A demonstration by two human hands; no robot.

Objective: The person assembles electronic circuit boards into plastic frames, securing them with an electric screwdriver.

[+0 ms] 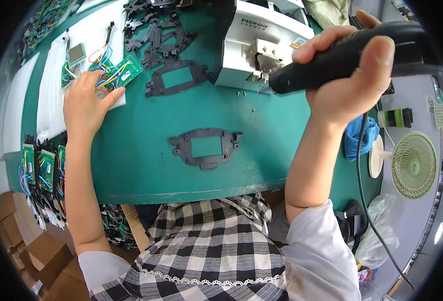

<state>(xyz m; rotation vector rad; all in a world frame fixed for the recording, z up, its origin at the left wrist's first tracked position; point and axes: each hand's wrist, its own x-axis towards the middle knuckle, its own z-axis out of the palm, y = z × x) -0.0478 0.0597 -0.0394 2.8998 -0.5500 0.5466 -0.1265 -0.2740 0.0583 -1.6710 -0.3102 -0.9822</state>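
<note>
My right hand (339, 95) is wrapped round a black electric screwdriver (332, 57), its tip down at the front of a white screw feeder (234, 62). On the left, the fingers and thumb of my left hand (87, 103) close on a green circuit board (128, 71) with coloured wires; its fingertips are partly hidden among the wires. Beside it lies another board with a small grey screen (76, 53). A black plastic frame (206, 161) with a rectangular window lies flat on the green table in front of me, touched by neither hand.
More black frames (153, 86) are piled at the back middle. White foam sheets (50, 105) lie under the boards. Several wired boards (45, 168) hang at the left table edge. To the right are a blue cloth (359, 138), a green fan (413, 165) and a black cable (363, 185). Small screws (254, 110) lie near the feeder.
</note>
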